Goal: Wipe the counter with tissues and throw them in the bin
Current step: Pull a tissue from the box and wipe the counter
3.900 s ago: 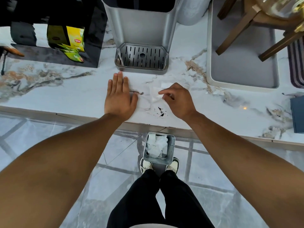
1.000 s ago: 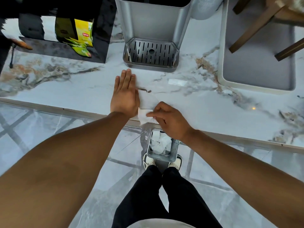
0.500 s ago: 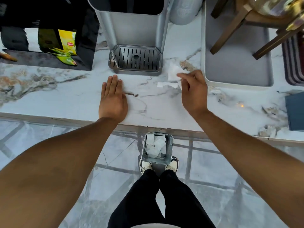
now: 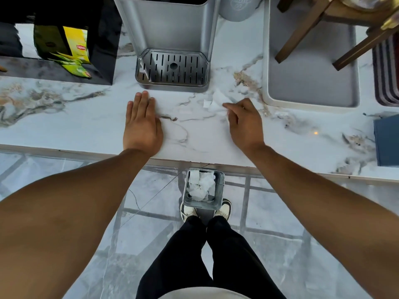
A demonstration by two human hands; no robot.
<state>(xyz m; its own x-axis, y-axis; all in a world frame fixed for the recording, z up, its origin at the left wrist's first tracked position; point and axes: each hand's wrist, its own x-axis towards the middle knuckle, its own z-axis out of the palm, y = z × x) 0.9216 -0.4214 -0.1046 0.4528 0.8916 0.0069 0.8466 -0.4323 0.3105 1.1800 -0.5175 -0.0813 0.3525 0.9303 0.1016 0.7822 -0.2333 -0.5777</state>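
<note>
My right hand (image 4: 245,124) pinches a white tissue (image 4: 216,102) and presses it onto the white marble counter (image 4: 86,126), just right of the grey machine's drip tray. My left hand (image 4: 141,124) lies flat on the counter, palm down, fingers together, holding nothing. Below the counter edge, between my shoes, a small grey bin (image 4: 219,190) stands on the floor with several crumpled white tissues (image 4: 200,185) inside it. A small white scrap (image 4: 206,103) lies beside the held tissue.
A grey machine with a slotted drip tray (image 4: 172,70) stands at the back centre. A black stand with yellow tea packets (image 4: 73,50) is at the left. A grey tray (image 4: 311,83) holding wooden legs sits at the right, a blue box (image 4: 387,141) at the far right edge.
My right hand carried the tissue from the front edge of the counter to the back right, then slid slightly toward me. The dark crumbs seen earlier are gone. My left hand stayed put.
</note>
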